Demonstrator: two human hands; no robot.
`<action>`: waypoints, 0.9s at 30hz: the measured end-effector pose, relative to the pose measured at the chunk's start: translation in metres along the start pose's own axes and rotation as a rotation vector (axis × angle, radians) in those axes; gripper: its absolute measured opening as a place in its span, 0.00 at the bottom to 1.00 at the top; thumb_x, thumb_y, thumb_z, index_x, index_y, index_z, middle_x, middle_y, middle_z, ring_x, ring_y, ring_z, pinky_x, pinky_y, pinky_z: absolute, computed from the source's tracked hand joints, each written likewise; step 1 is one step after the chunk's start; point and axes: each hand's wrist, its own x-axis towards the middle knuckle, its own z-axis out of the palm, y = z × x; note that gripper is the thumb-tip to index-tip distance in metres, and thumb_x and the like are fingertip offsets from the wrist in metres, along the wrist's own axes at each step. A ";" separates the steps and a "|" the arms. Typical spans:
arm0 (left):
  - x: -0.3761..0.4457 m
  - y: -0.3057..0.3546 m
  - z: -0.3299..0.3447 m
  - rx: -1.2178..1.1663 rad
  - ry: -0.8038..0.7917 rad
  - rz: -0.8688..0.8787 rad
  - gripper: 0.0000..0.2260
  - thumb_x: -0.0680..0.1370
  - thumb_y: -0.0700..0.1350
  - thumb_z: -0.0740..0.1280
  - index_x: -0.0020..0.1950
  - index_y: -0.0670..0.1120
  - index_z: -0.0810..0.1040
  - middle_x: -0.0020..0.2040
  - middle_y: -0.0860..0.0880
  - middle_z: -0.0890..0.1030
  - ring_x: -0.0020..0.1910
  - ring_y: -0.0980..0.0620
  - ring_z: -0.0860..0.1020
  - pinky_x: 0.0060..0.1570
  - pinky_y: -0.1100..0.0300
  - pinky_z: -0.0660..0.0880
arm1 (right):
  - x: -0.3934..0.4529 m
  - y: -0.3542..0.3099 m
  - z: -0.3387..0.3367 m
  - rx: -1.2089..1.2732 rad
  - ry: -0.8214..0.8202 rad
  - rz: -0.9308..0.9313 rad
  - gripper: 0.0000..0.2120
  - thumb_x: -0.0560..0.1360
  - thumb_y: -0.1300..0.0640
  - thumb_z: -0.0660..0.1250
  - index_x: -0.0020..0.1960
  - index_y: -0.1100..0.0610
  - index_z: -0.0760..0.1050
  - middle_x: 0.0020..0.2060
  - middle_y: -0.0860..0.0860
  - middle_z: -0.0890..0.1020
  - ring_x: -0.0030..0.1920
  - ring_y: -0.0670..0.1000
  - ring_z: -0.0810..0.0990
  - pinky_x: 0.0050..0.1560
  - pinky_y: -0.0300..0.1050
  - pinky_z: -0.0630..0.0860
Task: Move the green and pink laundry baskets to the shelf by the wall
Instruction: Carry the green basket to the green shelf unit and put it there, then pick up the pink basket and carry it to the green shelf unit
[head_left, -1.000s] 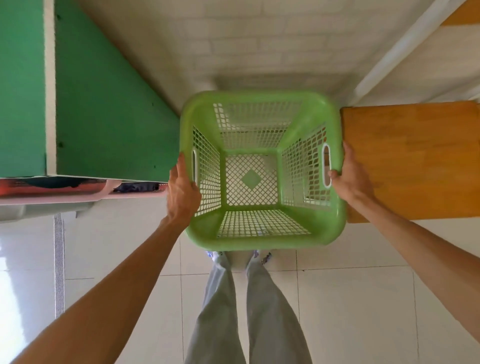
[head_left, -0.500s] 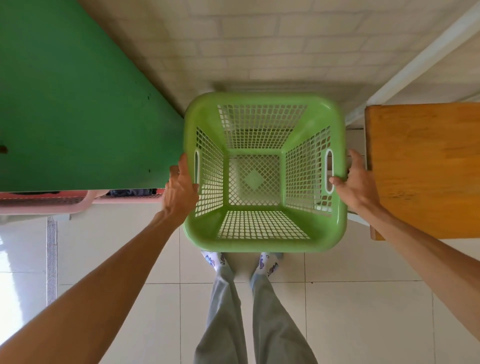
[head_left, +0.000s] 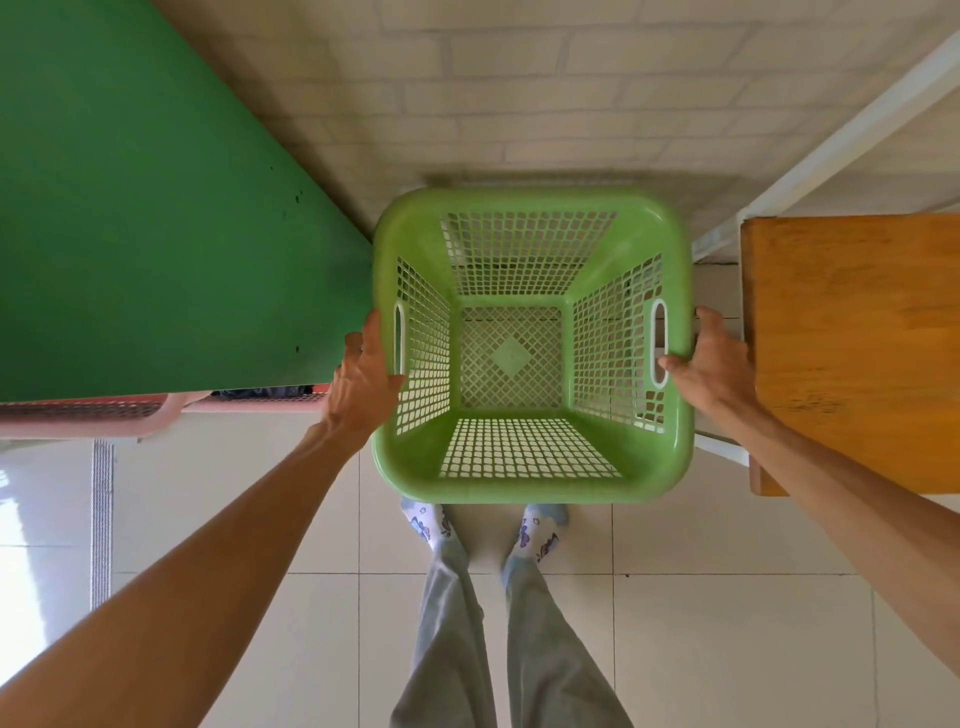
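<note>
1. Left hand (head_left: 363, 384) fingers (head_left: 371, 338) lie against the outer left wall of the green basket (head_left: 530, 483), at the handle slot; thumb hooks over toward the slot. They grip the wall.
2. Right hand (head_left: 711, 364) fingers (head_left: 709, 325) wrap the outer right wall by the right handle slot, thumb at the slot's lower end. Also gripping.
3. Green basket: light green plastic, roughly square with rounded corners, broad smooth rim, tapering down to a smaller base. All four walls are square-hole lattice; the base is diagonal lattice with a solid diamond patch in the centre. One oval handle slot in each side wall, edged pale. Nothing in it.
4. Position: held between both hands in front of the person, open top facing the camera, above the tiled floor (head_left: 727, 649). Far edge sits near the brick wall (head_left: 519, 104). It sits between the green board (head_left: 156, 208) on the left and the wooden surface (head_left: 857, 338) on the right; left rim just beside the board's corner, right rim apart from the wood with the right hand in the gap.
5. Pink basket (head_left: 130, 418): only a strip of rim and lattice shows below the green board's near edge, left of the left hand. Dark cloth visible inside; rest hidden.
6. White frame rail (head_left: 831, 140) runs diagonally behind the wooden surface.
7. Person's grey trouser legs and patterned socks (head_left: 431, 525) are directly below the green basket's near rim.
</note>
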 end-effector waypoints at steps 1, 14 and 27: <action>-0.002 0.001 -0.001 0.007 -0.017 -0.007 0.44 0.75 0.37 0.73 0.82 0.49 0.48 0.66 0.35 0.69 0.51 0.39 0.78 0.47 0.45 0.81 | 0.000 0.000 -0.002 -0.010 -0.014 -0.011 0.32 0.74 0.61 0.74 0.74 0.60 0.64 0.58 0.59 0.83 0.42 0.55 0.85 0.24 0.28 0.65; -0.100 0.117 -0.124 0.123 -0.072 0.072 0.38 0.76 0.49 0.73 0.79 0.42 0.57 0.72 0.37 0.65 0.68 0.36 0.71 0.65 0.40 0.72 | -0.110 -0.072 -0.120 -0.011 -0.187 -0.119 0.27 0.77 0.52 0.72 0.72 0.57 0.69 0.63 0.54 0.81 0.59 0.56 0.82 0.54 0.43 0.76; -0.255 0.238 -0.219 0.198 -0.066 0.289 0.41 0.75 0.58 0.72 0.80 0.47 0.55 0.77 0.41 0.62 0.71 0.40 0.69 0.65 0.38 0.72 | -0.278 -0.084 -0.284 -0.146 -0.099 -0.218 0.33 0.81 0.44 0.64 0.79 0.60 0.60 0.77 0.58 0.66 0.76 0.58 0.65 0.74 0.55 0.66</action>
